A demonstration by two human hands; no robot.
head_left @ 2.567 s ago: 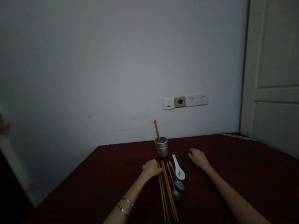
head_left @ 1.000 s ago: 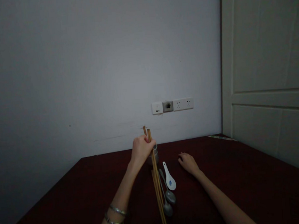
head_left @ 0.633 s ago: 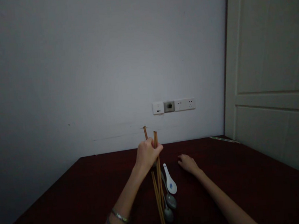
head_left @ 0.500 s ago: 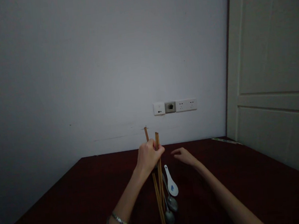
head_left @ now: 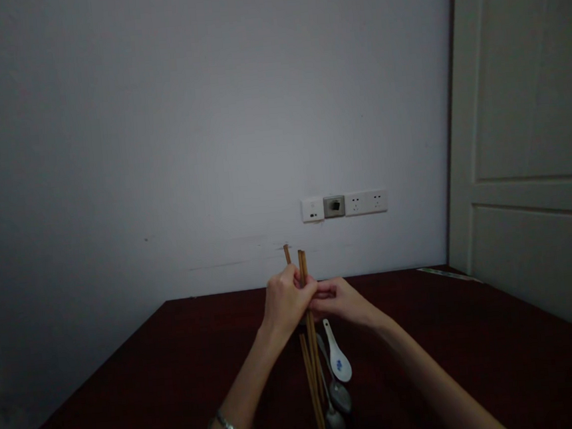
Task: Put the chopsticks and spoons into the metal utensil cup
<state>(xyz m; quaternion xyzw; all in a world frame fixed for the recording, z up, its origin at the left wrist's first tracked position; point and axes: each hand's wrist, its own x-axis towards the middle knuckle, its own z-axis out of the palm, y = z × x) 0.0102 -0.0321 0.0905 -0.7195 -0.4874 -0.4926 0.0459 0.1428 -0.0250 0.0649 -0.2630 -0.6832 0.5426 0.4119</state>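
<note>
Held sticks (head_left: 302, 261) are pinched near-upright at frame centre by the left hand (head_left: 286, 300), met by the right hand (head_left: 342, 300) (grip unclear); rear sticks (head_left: 287, 253) are already stood up, while lower centre, lying sticks (head_left: 308, 365), metal spoons (head_left: 340, 397) and white spoon (head_left: 339, 362) are left unlifted.

On the table (head_left: 131, 388), three spoons (head_left: 341, 396) lie right of the loose chopsticks (head_left: 308, 373), the left two perhaps touching.

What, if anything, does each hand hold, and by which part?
The left hand holds thin brown wooden chopsticks near their upper ends. The right hand is close beside; whether it also holds them is unclear.
</note>
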